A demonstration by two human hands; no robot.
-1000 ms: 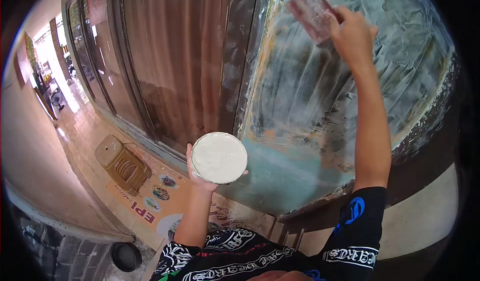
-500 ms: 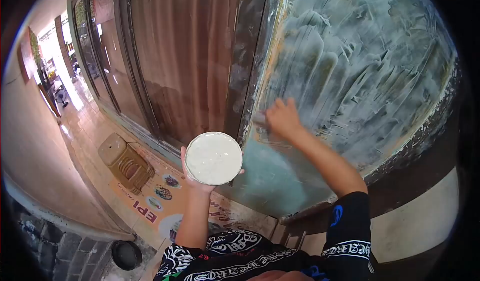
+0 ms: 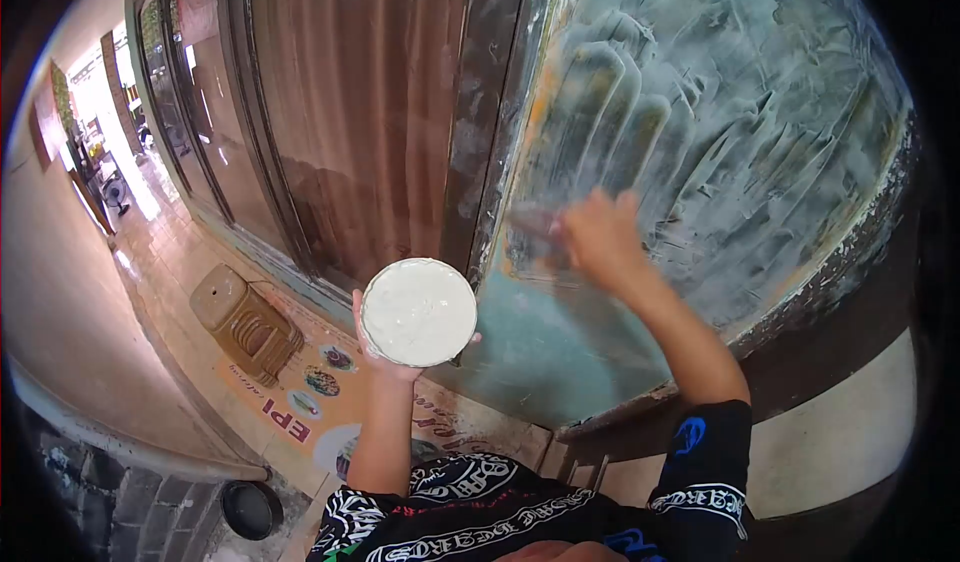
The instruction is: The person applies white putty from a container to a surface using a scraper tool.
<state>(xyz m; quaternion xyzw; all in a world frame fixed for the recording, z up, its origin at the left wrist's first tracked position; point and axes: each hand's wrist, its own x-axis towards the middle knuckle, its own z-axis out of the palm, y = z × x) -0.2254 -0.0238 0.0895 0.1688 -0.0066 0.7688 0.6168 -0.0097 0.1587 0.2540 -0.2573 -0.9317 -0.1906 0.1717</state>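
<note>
My left hand (image 3: 391,368) is wrapped from below round a round tub of white paste (image 3: 419,312), its paste surface facing me. My right hand (image 3: 606,242) is closed on a scraper (image 3: 533,224), smeared by motion, with its blade pointing left. The blade is at the lower left part of the wall (image 3: 740,92), near the door frame; whether it touches cannot be made out. Streaked grey-white paste covers the upper wall, and a smoother green band (image 3: 540,342) shows below.
A brown plastic stool (image 3: 245,322) stands on a printed banner (image 3: 300,402) at left. Behind my left hand is a glazed door with a brown curtain (image 3: 360,112). A black round pan (image 3: 251,510) lies at the lower left. A fan (image 3: 116,195) stands far back.
My right hand has moved right along the wall with the scraper, whose blade now shows more. The tub in my left hand has shifted slightly left in view.
</note>
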